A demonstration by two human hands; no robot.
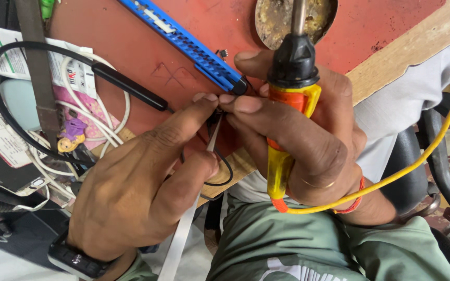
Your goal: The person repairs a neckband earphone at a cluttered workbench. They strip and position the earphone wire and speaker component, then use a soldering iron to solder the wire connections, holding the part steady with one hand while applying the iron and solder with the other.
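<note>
Both hands meet just off the near edge of the red bench (pixel 147 47), right over the person's lap. The right hand (pixel 308 145) is closed around a soldering iron (pixel 290 104), its yellow and orange handle tucked under the fingers and the black collar and metal shaft pointing up past the thumb, toward a crusty tip-cleaning dish (pixel 277 18) at the far side of the bench. Held that way, I'd say, the hot end is parked clear of the work while thumb and forefinger stay free to pinch. Its yellow cord (pixel 417 161) trails off to the right of the bench.

The left hand (pixel 141 192) pinches tweezers (pixel 194 208), the steel blades running up to where the fingertips meet, so it looks to steady something too small for bare fingers. That something is a tiny dark part with thin black wire (pixel 224 174) looping below it, held between the two hands; what it is I cannot tell.

On the bench beyond lie a blue toothed strip (pixel 183 39) and a black probe (pixel 128 86); to its left, white cables (pixel 95 122) tangle over papers.
</note>
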